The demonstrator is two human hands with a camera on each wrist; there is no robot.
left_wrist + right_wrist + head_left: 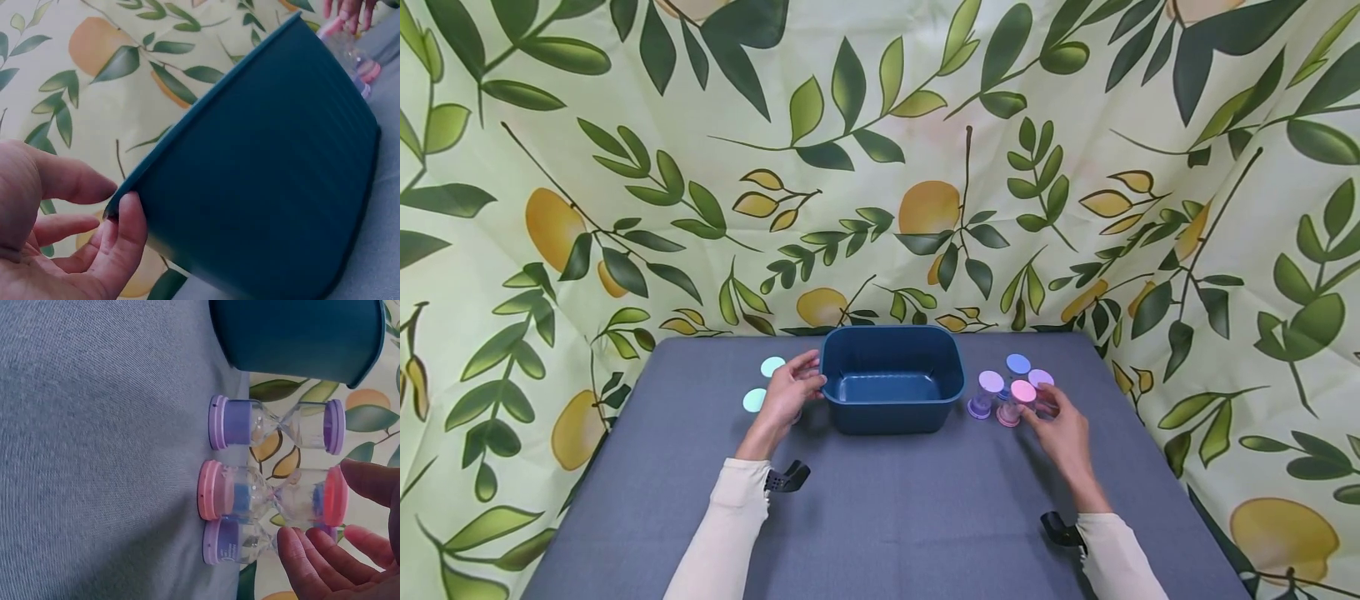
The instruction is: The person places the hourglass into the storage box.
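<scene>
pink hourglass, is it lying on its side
No, in the head view the pink hourglass stands upright on the grey table.

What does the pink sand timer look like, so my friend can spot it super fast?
Start at the big blue bin on the grey table. Just to its right stands a little bunch of sand timers, and the pink sand timer is the front one, beside the right hand. It alone has pink caps; its neighbours are purple or blue.

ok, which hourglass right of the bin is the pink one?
The front hourglass, pink-capped at both ends. The left hourglass and right hourglass there have purple caps; the rear hourglass, blue.
</scene>
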